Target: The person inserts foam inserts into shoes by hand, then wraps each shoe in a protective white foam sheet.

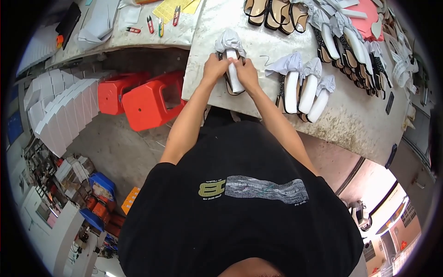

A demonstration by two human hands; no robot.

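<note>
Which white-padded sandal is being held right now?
The sandal left of the group of three; only it has the left hand and right hand on it.

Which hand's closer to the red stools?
Left. The left hand is right of the red stools, on their side; the right hand is farther right, across the white insert.

Left hand (215, 69) and right hand (247, 74) on white-padded sandal (234, 79), crumpled paper (229, 40) at far end, pale stained surface (258, 51), more sandals (291, 91) right, red stools (146, 107) left.
</note>
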